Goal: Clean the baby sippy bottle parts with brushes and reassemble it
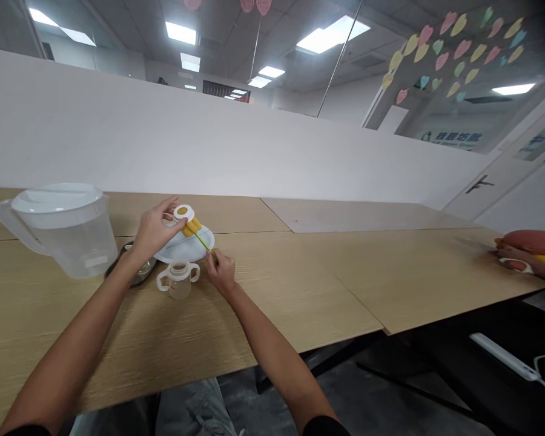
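My left hand (155, 231) is shut on a small plastic item (187, 221) with a white ring and ridged yellow body. My right hand (221, 271) pinches a thin green stick (204, 247), whose far end meets the yellow body. Under both hands lies a white plate or lid (181, 249). Just below it stands a clear two-handled baby cup (178, 278) without a lid, close to my right hand. A dark metal dish (134, 272) lies partly under my left wrist.
A large clear plastic pitcher (61, 233) with a white lid stands left of my hands on the wooden table (300, 290). At the far right, a co-worker's hand (513, 257) rests beside a red object (533, 242). A white wall runs behind the table.
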`<state>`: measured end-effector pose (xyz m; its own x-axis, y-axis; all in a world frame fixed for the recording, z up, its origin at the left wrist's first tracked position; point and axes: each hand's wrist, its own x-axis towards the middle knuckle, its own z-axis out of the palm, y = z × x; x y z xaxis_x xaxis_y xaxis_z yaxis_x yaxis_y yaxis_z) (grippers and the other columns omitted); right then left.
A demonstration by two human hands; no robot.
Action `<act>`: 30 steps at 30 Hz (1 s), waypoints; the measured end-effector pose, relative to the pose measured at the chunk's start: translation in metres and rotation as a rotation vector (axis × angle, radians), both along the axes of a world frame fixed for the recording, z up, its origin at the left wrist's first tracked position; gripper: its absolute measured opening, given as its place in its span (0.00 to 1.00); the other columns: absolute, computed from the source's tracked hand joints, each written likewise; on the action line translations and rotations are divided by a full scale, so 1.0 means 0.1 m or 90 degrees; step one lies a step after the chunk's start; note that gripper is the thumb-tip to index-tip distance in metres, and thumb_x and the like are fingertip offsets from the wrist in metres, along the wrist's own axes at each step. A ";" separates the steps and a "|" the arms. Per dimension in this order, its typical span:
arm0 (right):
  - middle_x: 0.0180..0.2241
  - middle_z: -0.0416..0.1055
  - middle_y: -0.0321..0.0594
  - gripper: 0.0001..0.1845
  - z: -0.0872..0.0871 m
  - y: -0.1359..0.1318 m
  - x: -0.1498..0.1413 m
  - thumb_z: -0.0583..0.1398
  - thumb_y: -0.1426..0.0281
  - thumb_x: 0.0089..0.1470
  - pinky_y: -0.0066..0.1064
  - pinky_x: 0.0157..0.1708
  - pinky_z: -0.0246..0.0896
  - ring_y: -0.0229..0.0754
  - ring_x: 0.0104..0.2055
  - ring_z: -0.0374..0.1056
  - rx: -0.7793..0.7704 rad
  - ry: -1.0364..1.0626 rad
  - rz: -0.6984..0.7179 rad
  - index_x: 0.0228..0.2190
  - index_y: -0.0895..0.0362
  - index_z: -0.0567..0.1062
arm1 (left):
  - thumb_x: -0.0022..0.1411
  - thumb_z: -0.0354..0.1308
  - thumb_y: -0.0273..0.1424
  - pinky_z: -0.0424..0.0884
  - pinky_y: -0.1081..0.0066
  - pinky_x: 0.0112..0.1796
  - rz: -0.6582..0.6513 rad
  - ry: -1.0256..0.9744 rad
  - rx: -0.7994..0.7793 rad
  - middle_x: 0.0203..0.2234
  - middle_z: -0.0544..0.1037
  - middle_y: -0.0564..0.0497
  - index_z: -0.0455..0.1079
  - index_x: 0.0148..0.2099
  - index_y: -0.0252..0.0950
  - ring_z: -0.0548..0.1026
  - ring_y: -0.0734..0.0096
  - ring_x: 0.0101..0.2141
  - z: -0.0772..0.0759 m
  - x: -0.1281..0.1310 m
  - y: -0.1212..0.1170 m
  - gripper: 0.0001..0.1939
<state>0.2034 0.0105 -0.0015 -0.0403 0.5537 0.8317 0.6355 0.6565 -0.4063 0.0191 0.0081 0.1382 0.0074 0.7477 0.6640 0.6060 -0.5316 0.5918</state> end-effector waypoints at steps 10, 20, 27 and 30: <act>0.17 0.57 0.31 0.24 0.03 0.06 0.05 0.44 0.56 0.64 0.27 0.24 0.48 0.35 0.20 0.53 -0.094 0.127 -0.058 0.25 0.55 0.67 | 0.57 0.55 0.34 0.61 0.62 0.55 0.104 0.258 0.020 0.52 0.73 0.45 0.55 0.66 0.37 0.69 0.55 0.52 0.12 -0.12 -0.10 0.35; 0.19 0.59 0.31 0.23 -0.03 0.10 0.08 0.46 0.57 0.64 0.27 0.25 0.48 0.35 0.21 0.53 -0.088 0.104 -0.035 0.26 0.56 0.68 | 0.50 0.59 0.33 0.66 0.64 0.48 0.170 0.369 -0.141 0.47 0.76 0.41 0.67 0.59 0.33 0.73 0.50 0.48 0.17 -0.41 -0.08 0.33; 0.17 0.55 0.30 0.24 -0.03 0.10 0.07 0.46 0.55 0.64 0.27 0.23 0.45 0.34 0.20 0.50 -0.081 0.103 -0.042 0.24 0.56 0.67 | 0.38 0.62 0.28 0.66 0.68 0.34 0.119 0.482 -0.484 0.23 0.77 0.47 0.73 0.24 0.35 0.75 0.58 0.29 0.03 -0.86 0.09 0.05; 0.17 0.54 0.29 0.24 -0.03 0.09 0.06 0.46 0.56 0.64 0.27 0.23 0.44 0.34 0.20 0.50 -0.071 0.087 -0.038 0.24 0.56 0.66 | 0.35 0.64 0.27 0.67 0.67 0.32 0.112 0.487 -0.520 0.19 0.75 0.49 0.69 0.19 0.35 0.74 0.59 0.27 -0.06 -0.86 0.13 0.06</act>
<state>0.2096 0.0191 -0.0041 0.1051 0.6413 0.7601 0.6056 0.5650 -0.5604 -0.0667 0.0215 0.1324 0.0542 0.9861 -0.1570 0.9858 -0.0279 0.1654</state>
